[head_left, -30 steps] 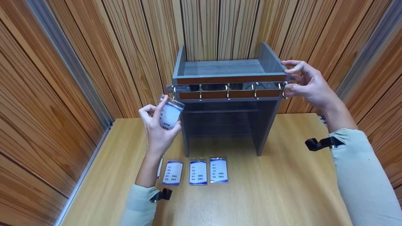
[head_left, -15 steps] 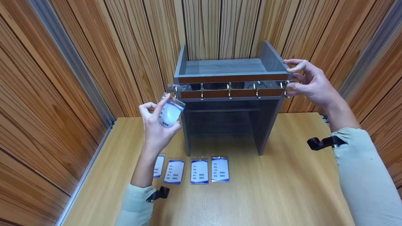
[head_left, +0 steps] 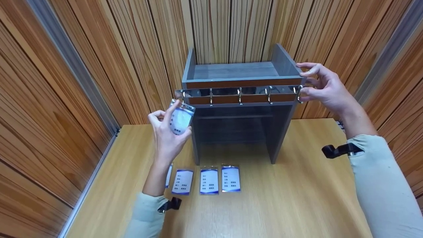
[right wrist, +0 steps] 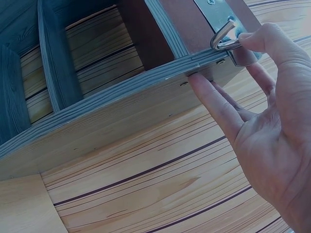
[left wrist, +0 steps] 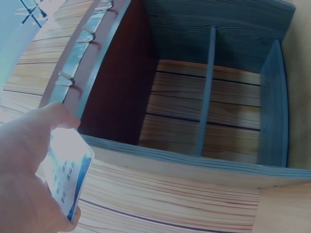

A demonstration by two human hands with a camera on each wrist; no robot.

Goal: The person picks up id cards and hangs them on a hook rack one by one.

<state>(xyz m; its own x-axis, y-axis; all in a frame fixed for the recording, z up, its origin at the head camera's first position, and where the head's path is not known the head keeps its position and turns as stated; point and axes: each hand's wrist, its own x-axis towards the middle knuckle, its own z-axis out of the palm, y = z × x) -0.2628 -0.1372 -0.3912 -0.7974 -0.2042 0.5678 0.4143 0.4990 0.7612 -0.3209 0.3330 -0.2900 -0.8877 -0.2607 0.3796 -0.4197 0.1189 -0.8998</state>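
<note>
My left hand grips a badge in a clear holder, white with blue bands and printed lines, by its edges. The badge's top overlaps the leftmost hook in the head view. A metal hook rail with several hooks runs across the front of a grey desktop shelf. At the rail's right end my right hand pinches it, the thumb against the last hook and other fingers reaching behind and against the shelf's side panel.
Several more badges lie in a row on the wooden table, among them a middle badge and a right-hand badge; my left forearm partly covers the leftmost. Wood-plank walls stand behind and at both sides.
My left hand has shifted the badge slightly up and right, so its top now meets the leftmost hook in the head view. My right hand keeps its place at the rail's end.
</note>
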